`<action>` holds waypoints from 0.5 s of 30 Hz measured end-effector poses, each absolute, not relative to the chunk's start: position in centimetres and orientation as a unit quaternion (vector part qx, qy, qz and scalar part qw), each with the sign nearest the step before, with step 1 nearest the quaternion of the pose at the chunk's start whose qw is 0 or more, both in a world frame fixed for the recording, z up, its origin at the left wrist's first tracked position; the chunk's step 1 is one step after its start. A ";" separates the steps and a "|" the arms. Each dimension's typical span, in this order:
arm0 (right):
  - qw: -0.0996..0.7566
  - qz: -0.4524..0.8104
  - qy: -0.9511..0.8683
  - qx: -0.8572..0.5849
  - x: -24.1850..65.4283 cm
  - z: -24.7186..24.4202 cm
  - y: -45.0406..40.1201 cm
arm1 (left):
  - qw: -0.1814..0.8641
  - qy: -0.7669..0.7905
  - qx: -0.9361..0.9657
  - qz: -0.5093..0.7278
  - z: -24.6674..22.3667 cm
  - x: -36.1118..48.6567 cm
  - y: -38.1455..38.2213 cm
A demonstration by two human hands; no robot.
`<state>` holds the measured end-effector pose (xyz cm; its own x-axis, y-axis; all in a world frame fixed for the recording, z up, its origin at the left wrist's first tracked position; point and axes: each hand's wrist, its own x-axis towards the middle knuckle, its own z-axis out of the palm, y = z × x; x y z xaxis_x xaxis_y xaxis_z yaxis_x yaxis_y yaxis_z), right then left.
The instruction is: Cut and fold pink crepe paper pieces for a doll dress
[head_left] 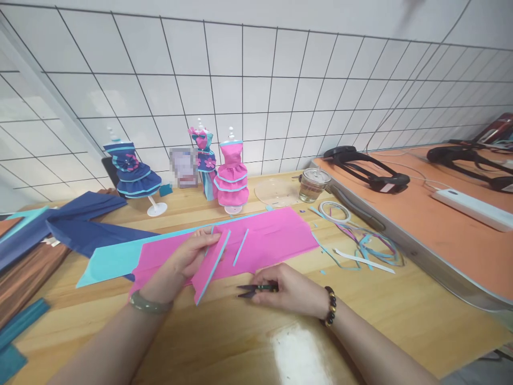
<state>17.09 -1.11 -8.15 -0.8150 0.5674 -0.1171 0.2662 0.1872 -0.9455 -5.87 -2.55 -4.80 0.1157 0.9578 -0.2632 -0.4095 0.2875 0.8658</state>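
"So, what are the hands holding?"

"From my end, the left hand pinches the pink piece between thumb and fingers, its aqua edging slanting toward the table's front edge. The right hand has its fingers curled round the snips, blades parted, pointing left, near the piece but not touching it."

"And where's the piece?"

"Raised around the middle of the table, before the flat pink cloth. I can't tell whether they're joined."

"How would I handle it well?"

"I'd keep the piece taut and the edging straight, with the blade tips clear of the left fingers and the cloth behind. Short snips should suit fabric that looks this thin."

"Surface and room?"

"Pale wood, with glare by the front edge. Toward the back edge stand the navy dress, mixed dress and pink dress; the cup is near the back right corner. Loose strips lie toward the right edge, beside an orange desk with headsets. A tiled wall rises behind."
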 end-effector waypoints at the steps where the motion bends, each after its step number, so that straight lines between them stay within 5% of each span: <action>1: 0.124 0.535 -0.795 -0.257 17.1 -8.1 -1.3 | 0.675 0.437 0.310 0.508 -4.8 -5.6 -2.5; 8: 0.112 0.313 -0.923 -0.193 16.7 -7.5 -1.9 | 0.638 0.453 0.325 0.531 -6.0 -3.6 -1.8; 15: 0.222 0.378 -0.846 -0.303 16.7 -7.5 -1.8 | 0.555 0.502 0.375 0.547 -7.2 -2.4 -2.0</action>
